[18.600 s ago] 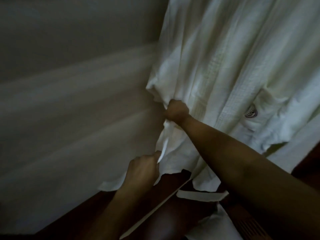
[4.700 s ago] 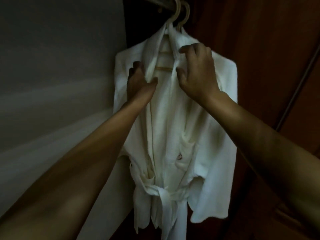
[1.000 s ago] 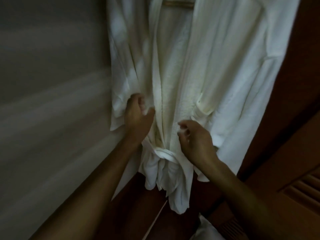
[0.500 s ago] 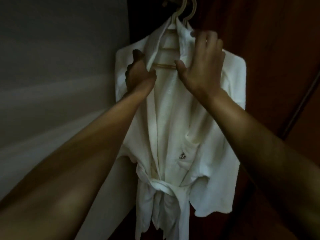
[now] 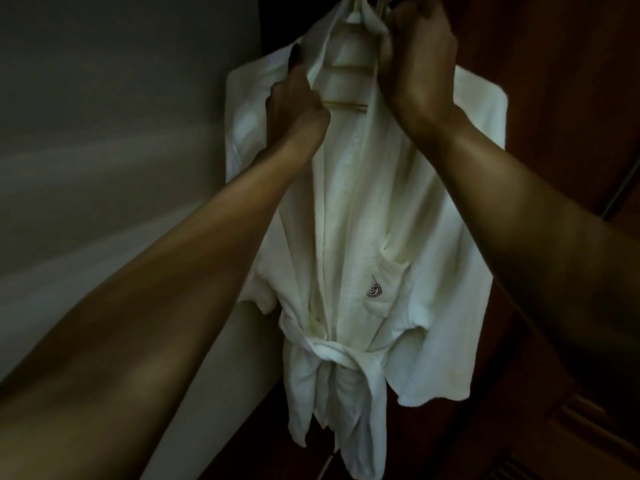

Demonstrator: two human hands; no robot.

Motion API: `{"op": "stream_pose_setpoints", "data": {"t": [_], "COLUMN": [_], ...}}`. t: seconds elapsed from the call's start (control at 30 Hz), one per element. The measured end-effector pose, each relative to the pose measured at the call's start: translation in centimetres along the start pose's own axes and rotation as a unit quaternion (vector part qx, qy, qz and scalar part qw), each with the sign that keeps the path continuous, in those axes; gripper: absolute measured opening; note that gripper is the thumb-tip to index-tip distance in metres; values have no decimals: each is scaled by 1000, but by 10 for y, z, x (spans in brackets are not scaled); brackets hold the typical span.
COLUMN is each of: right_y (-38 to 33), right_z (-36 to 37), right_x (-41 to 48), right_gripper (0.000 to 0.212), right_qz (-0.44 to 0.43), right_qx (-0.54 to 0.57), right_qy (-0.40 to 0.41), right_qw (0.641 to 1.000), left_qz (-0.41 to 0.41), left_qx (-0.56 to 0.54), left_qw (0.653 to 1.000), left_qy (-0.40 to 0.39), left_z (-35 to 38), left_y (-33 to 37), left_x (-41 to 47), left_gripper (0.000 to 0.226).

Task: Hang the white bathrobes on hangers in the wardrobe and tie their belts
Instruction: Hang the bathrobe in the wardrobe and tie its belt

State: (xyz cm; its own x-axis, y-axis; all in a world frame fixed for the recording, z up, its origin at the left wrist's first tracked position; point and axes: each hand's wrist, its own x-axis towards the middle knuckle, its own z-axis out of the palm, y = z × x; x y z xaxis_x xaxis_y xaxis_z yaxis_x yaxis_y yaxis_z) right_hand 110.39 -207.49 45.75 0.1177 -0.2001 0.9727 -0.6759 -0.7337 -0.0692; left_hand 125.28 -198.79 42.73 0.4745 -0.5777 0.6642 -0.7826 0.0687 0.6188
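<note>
Pinching the bathrobe (image 5: 349, 202) lapels are left hand (image 5: 294, 102) and right hand (image 5: 420, 64) fingers (image 5: 297, 60); emblem (image 5: 374, 291) unreadable.

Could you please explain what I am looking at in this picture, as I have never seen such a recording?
There is no machine here: a person wears a camera on the head, looking forward and down, so the two bare arms are their own. The left hand grips the lapel of a white bathrobe, and the right hand has its fingers curled on the collar at the top. The bathrobe hangs on a wooden hanger, whose bar shows in the open neck. Its belt is already tied at the waist. A grey wall is to the left and dark wood panelling to the right.
</note>
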Motion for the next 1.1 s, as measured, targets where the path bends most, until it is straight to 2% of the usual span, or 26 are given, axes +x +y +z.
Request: {"op": "stream_pose_setpoints", "data": {"t": [0.13, 0.27, 0.4, 0.47, 0.53, 0.6, 0.67, 0.73, 0.83, 0.87, 0.9, 0.97, 1.0, 1.03, 1.1], "right_y": [-6, -10, -17, -23, -26, -27, -29, -33, -33, -32, -31, -31, -30, -30, -22], "right_z": [5, 11, -14, -27, -35, -42, -46, -49, -49, -47, -44, -37, -34, -30, -20], "right_x": [16, 17, -20, -68, -138, -217, -293, -354, -424, -440, -453, -467, -469, -469, -472], "right_gripper": [31, 31, 26, 23, 23, 18, 17, 21, 20, 29, 48, 78, 81, 76, 46], "right_qz": [-1, 4, 31, 55, 123, 180, 208, 230, 228, 239, 240, 233, 231, 228, 217], "right_qx": [65, 43, 100, 124, 133, 164, 195, 180, 149, 117, 68, -26, -47, -60, -52], "right_qy": [-1, 4, 14, -8, -102, -199, -247, -275, -350, -400, -443, -472, -472, -469, -456], "right_qw": [998, 999, 994, 991, 978, 949, 926, 916, 896, 877, 861, 850, 850, 851, 862], "left_qz": [24, 90, 91, 32, -58, -155, -235, -294, -325, -325, -321, -330, -337, -344, -355], "left_qx": [-41, 42, -44, -91, -111, -86, -55, -10, 54, 37, 14, -21, -26, -39, -62], "left_qw": [998, 994, 992, 993, 991, 983, 966, 938, 892, 883, 878, 872, 869, 868, 871], "left_qy": [-33, -46, -82, -71, -41, -47, -92, -185, -309, -337, -355, -361, -360, -355, -335], "left_z": [7, 16, 16, 13, 18, 33, 50, 64, 80, 87, 93, 105, 109, 112, 114], "left_y": [17, 15, -17, -39, -72, -118, -167, -209, -264, -277, -285, -286, -280, -274, -269], "left_x": [-1, -6, -26, -59, -105, -155, -204, -247, -291, -299, -303, -302, -299, -296, -293], "left_gripper": [56, 56, 69, 65, 36, 6, 13, 17, 21, 27, 40, 59, 59, 56, 44]}}
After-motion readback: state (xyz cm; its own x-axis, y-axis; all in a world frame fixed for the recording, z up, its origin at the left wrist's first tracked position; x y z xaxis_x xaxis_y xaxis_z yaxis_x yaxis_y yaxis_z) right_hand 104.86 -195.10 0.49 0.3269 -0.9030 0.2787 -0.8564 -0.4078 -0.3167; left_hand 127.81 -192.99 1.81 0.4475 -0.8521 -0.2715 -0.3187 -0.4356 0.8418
